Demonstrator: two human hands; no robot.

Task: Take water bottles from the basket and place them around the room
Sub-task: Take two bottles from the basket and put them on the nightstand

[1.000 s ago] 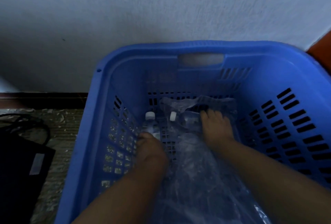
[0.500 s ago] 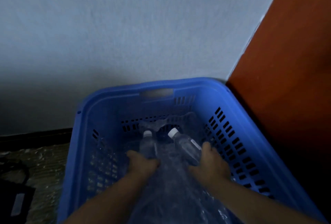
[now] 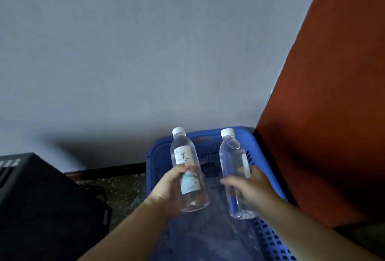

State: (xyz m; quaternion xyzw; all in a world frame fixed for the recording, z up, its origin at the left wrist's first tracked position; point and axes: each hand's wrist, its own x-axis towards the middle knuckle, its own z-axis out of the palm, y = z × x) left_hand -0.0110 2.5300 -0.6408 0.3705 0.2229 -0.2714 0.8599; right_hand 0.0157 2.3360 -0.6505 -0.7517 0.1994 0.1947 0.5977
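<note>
Two clear water bottles with white caps are held upright above the blue plastic basket [image 3: 268, 237]. My left hand [image 3: 168, 190] grips the left bottle [image 3: 187, 169], whose white label faces me. My right hand [image 3: 253, 190] grips the right bottle [image 3: 234, 169] around its middle. Crumpled clear plastic wrap [image 3: 208, 237] lies in the bottom of the basket below both bottles.
The basket sits on the floor in a corner, against a pale wall [image 3: 145, 52] and a red-brown panel [image 3: 325, 135] on the right. A black box-like object [image 3: 41, 202] stands at the left, with dark cables [image 3: 98, 192] on the speckled floor beside it.
Both hands have lifted a bottle each up out of the basket bottom, and the bottles now stand upright above it. The view has tilted upward and to the left.
</note>
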